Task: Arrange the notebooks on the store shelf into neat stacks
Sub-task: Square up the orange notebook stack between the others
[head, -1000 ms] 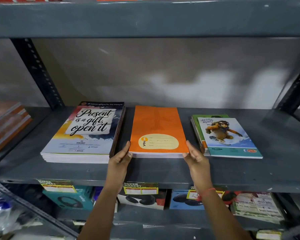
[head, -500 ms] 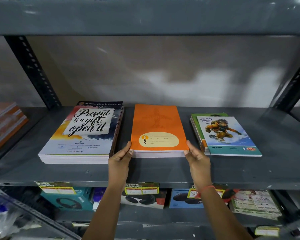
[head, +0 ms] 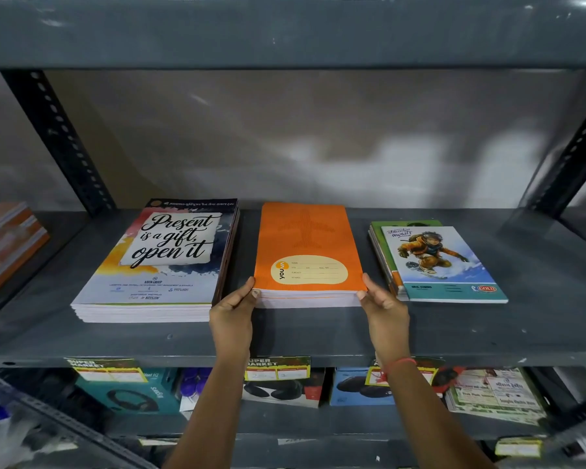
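Three stacks of notebooks lie on the grey metal shelf (head: 318, 340). The middle stack, topped by an orange notebook (head: 305, 245), is held at its two front corners. My left hand (head: 234, 316) grips the front left corner and my right hand (head: 384, 309) grips the front right corner, thumbs on top. To the left lies a tall stack with a "Present is a gift, open it" cover (head: 163, 255). On the right sits a small stack under a snowboarder cover (head: 437, 262), with its lower books slightly fanned out to the left.
Slotted uprights (head: 58, 137) stand at the back left and the back right (head: 575, 143). Another shelf board (head: 285, 32) runs overhead. Orange-edged books (head: 7, 245) lie far left. Boxed headphones (head: 129, 394) and other boxes fill the shelf below.
Both hands have stayed on the front corners of the orange stack. The stack sits squarer, and the view has shifted slightly.
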The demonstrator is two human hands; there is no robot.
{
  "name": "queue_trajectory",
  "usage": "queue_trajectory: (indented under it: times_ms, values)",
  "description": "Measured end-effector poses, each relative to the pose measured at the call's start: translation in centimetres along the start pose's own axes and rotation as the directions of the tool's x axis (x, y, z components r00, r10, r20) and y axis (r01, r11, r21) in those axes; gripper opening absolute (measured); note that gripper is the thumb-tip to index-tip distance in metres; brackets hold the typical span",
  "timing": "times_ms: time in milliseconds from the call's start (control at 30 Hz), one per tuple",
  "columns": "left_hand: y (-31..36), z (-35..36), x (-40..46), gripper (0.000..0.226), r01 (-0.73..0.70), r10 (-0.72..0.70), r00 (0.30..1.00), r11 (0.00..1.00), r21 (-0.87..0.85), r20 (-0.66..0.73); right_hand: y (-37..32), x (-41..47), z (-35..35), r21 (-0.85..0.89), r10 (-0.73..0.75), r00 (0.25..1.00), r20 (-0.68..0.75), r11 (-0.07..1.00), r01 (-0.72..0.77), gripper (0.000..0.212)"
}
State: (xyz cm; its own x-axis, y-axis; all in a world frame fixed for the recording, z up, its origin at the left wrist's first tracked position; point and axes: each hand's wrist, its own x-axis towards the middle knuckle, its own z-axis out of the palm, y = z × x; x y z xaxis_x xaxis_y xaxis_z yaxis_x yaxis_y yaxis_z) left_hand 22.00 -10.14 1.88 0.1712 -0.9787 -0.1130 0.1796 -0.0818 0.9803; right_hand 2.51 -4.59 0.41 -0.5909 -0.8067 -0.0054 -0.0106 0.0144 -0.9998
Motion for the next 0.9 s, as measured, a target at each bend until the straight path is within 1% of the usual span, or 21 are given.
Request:
queue_trajectory:
  times_ms: [267,433,900]
  values:
    - [-0.24,0.03,0.21,0.023,0.026,-0.025,0.999,1.000,0.011,-0.034,-0.07,0.01,0.03,0.007,0.003,1.000,-0.006,1.000,-0.003,0.038]
    - [-0.29,-0.01,0.35,0.022,0.043,-0.043,0.999,0.999,-0.007,-0.020,-0.12,0.00,0.06,0.008,0.004,1.000,-0.015,1.000,-0.004,0.038]
    - [-0.54,-0.14,0.47,0.023,0.039,-0.039,0.999,0.999,0.017,-0.016,-0.49,-0.26,-0.03,0.033,0.031,0.999,-0.015,0.999,-0.030,0.037]
